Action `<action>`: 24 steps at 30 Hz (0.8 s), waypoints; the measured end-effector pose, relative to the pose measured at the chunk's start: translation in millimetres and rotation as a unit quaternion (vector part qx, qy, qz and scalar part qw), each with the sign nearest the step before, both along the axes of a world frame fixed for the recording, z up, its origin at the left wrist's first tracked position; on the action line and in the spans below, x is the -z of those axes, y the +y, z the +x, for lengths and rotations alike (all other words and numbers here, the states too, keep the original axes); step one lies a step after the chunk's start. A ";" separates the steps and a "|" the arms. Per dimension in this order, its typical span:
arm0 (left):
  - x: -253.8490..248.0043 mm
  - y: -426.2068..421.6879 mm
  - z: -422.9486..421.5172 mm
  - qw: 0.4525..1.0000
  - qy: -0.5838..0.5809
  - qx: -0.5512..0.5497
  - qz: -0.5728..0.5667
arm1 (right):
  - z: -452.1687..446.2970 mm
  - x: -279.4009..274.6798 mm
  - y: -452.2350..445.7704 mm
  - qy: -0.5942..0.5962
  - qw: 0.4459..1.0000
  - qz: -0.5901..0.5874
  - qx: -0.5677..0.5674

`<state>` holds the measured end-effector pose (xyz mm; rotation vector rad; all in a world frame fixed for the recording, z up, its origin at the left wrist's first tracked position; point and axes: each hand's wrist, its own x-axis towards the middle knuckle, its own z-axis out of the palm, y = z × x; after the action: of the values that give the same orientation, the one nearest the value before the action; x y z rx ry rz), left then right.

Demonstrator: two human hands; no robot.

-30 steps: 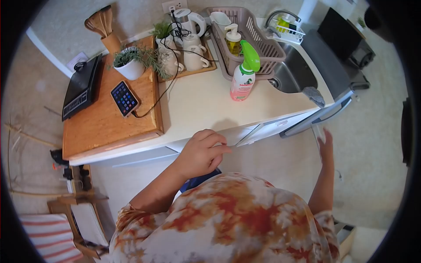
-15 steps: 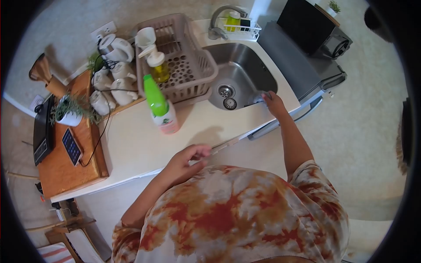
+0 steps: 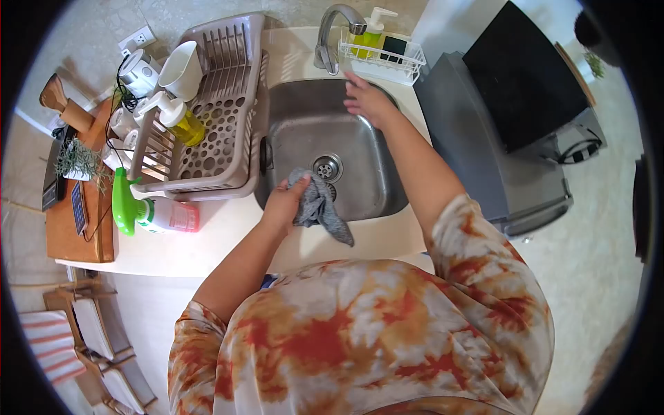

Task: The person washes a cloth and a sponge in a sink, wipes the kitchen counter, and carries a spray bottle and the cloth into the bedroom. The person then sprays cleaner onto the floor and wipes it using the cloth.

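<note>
Head view: left hand (image 3: 281,206) pinches grey cloth (image 3: 318,207) over the sink's (image 3: 377,155) front edge; right hand (image 3: 368,104), fingers seemingly spread, hovers near the tap (image 3: 323,52).

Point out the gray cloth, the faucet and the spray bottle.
Gray cloth (image 3: 318,206): head view, middle of its crumpled fabric.
Faucet (image 3: 357,29): head view, the outlet end of its curved spout.
Spray bottle (image 3: 167,214): head view, its white and pink body.

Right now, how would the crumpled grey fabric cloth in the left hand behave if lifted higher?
Probably floppy: the cloth bunches in soft folds, its end loose beyond the left hand. Likely light for its size, as the fabric looks thin, though I cannot tell whether it is wet.
</note>
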<state>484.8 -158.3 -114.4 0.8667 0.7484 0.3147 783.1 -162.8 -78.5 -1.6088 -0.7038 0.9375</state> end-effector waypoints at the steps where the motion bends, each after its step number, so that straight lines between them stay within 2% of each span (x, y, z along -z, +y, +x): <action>1: 0.4 1.9 4.3 0.999 0.029 -0.029 -0.008 | 7.4 1.6 17.8 0.040 0.999 0.018 0.022; 2: 0.1 2.5 9.3 0.997 0.055 -0.054 -0.012 | 13.4 1.9 34.6 0.042 0.999 0.020 0.013; 4: 7.8 10.9 17.5 0.995 0.063 -0.075 -0.032 | 18.3 2.2 62.4 0.153 0.984 0.093 0.016; 5: 12.7 16.0 23.2 0.992 0.068 -0.087 -0.055 | 23.3 -1.0 74.2 0.156 0.983 0.094 0.009; 7: 18.7 26.2 42.3 0.994 0.075 -0.078 -0.028 | 29.9 -8.7 91.3 0.069 0.994 0.081 0.016; 10: 16.7 38.6 82.6 0.992 0.076 -0.063 0.083 | 28.6 -14.5 99.8 0.038 0.992 0.097 0.068; 11: 19.8 49.3 101.6 0.986 0.110 -0.066 0.110 | 29.5 -17.5 102.8 0.043 0.993 0.088 0.068; 12: 25.9 60.9 118.5 0.978 0.146 -0.066 0.136 | 29.6 -18.7 105.4 0.088 0.986 0.125 0.062; 14: 26.6 83.6 146.0 0.977 0.129 -0.004 0.169 | 24.2 -13.4 103.3 0.135 0.977 0.154 0.059; 16: 10.7 90.1 166.7 0.979 0.129 -0.001 0.156 | 16.6 -14.3 94.9 0.256 0.935 0.243 0.025; 17: 1.8 93.4 178.2 0.981 0.126 0.001 0.150 | 14.8 -19.5 87.4 0.256 0.936 0.240 0.027; 18: 14.6 110.2 193.7 0.981 0.126 0.003 0.149 | 8.1 -33.4 75.2 0.224 0.958 0.176 -0.020; 19: 41.5 134.1 209.5 0.834 0.288 0.158 0.444 | 7.0 -40.2 68.0 0.190 0.973 0.111 -0.066; 20: 66.6 153.1 219.9 0.554 0.401 0.288 0.670 | 12.3 -39.2 66.9 0.162 0.976 0.068 -0.127; 21: 87.6 167.9 221.6 0.555 0.399 0.292 0.669 | 13.5 -43.4 61.1 0.164 0.977 0.065 -0.124; 23: 115.8 186.9 218.9 0.665 0.159 0.186 0.706 | 11.9 -57.7 47.2 0.039 0.984 -0.039 -0.168; 24: 28.7 143.7 220.8 0.639 0.318 0.324 0.621 | 15.2 -56.9 45.5 0.041 0.984 -0.040 -0.167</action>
<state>705.6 -14.6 -143.1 2.6029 0.7333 -0.2359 798.2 -117.3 -21.5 -1.5383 -0.9043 1.2820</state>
